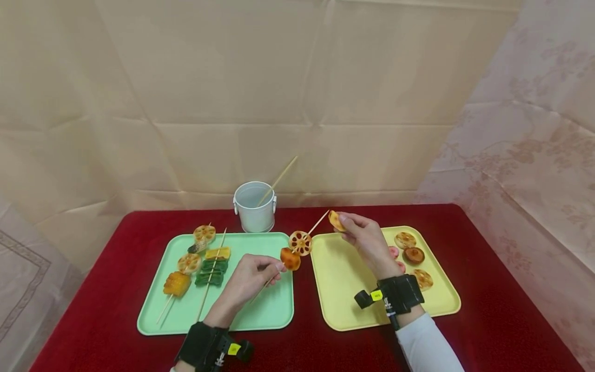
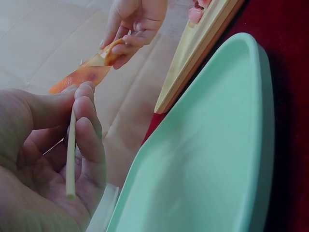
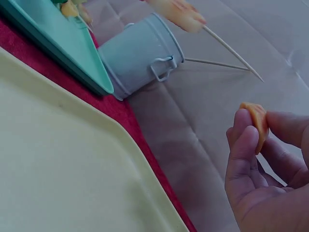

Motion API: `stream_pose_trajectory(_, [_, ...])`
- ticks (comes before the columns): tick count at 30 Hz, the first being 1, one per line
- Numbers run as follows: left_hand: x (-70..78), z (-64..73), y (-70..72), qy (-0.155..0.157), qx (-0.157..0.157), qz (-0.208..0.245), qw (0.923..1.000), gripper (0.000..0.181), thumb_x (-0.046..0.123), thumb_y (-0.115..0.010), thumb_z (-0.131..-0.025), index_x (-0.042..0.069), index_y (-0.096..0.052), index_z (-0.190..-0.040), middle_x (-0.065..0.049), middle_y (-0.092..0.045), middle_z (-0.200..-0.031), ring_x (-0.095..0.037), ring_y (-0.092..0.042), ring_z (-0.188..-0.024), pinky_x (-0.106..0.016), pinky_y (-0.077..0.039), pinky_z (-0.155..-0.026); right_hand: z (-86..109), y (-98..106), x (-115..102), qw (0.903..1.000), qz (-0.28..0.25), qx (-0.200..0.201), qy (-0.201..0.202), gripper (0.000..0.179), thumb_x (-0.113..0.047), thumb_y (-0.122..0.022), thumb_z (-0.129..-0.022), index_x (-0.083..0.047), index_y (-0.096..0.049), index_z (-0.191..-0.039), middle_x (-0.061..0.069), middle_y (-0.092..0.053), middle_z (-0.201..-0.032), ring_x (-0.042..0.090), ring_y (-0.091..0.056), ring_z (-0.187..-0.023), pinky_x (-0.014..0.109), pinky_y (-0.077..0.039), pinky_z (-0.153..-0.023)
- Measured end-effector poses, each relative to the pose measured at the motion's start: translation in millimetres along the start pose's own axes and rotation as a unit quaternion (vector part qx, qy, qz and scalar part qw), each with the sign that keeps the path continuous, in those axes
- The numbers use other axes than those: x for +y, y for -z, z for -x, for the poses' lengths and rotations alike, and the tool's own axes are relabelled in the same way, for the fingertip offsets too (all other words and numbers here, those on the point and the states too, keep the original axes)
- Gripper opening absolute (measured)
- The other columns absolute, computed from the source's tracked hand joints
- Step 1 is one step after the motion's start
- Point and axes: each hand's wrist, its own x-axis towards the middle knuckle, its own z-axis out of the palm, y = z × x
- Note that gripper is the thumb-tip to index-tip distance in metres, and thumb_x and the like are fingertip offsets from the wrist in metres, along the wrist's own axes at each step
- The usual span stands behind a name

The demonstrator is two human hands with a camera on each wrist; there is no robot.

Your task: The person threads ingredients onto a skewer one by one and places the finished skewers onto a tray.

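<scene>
My left hand (image 1: pixel 251 281) pinches a bamboo skewer (image 1: pixel 318 222) between thumb and fingers, and its blunt end (image 2: pixel 71 164) runs back along the palm. Threaded on it above my fingers are an orange-brown chunk (image 1: pixel 290 259) and a lotus root slice (image 1: pixel 300 243) with dark holes. The skewer slants up to the right, its pointed tip bare. Beside that tip, my right hand (image 1: pixel 367 243) pinches a small yellow-orange food slice (image 3: pixel 261 126) between thumb and fingers. In the right wrist view a small gap separates slice and tip.
A green tray (image 1: pixel 279 315) at left bears two loaded skewers. To the right, a yellow tray (image 1: pixel 341 310) carries pink pieces (image 1: pixel 394 252), a brown mushroom-like piece (image 1: pixel 413 256) and round slices (image 1: pixel 405 239). Behind the green tray stands a white bucket (image 1: pixel 257 219) with a skewer (image 1: pixel 283 171) leaning inside.
</scene>
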Motion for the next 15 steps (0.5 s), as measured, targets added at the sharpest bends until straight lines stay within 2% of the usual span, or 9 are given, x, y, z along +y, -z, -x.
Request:
stream_pose_trajectory(5, [-2.3, 0.1, -0.3, 0.002, -0.015, -0.007, 0.9999, 0.02, 0.011, -0.067, -0.101, -0.006, -0.077, -0.102, -0.013, -0.07, -0.078, -0.014, -0.059, -0.068, -0.025, -0.048, -0.06, 0.7, 0.8, 0.3, 0.9998, -0.017, -0.007, 0.003, 0.042, -0.017, -0.065, -0.103, 0.007, -0.06, -0.138, 0.003, -0.072, -0.105, 0.015, -0.073, -0.092, 0.023, -0.057, -0.084])
stream_pose_trajectory(10, [-3.8, 0.5, -1.1, -0.004, -0.026, -0.009, 0.9996, 0.019, 0.01, -0.067, -0.101, -0.006, -0.077, -0.101, -0.011, -0.07, -0.077, -0.015, -0.059, -0.068, -0.025, -0.047, -0.06, 1.7, 0.0, -0.6, 0.999, -0.038, -0.01, 0.019, 0.039, -0.014, -0.063, -0.104, 0.006, -0.061, -0.137, 0.005, -0.071, -0.11, 0.016, -0.073, -0.093, 0.023, -0.057, -0.084])
stream_pose_trajectory(15, [-4.6, 0.1, -1.8, -0.016, -0.035, -0.011, 0.9992, 0.018, 0.008, -0.066, -0.101, -0.007, -0.077, -0.1, -0.009, -0.07, -0.076, -0.014, -0.06, -0.068, -0.024, -0.047, -0.06, 2.0, -1.5, -1.9, 0.9982, -0.05, -0.011, 0.032, 0.042, -0.013, -0.061, -0.105, 0.009, -0.055, -0.14, 0.006, -0.069, -0.114, 0.016, -0.073, -0.095, 0.022, -0.057, -0.086])
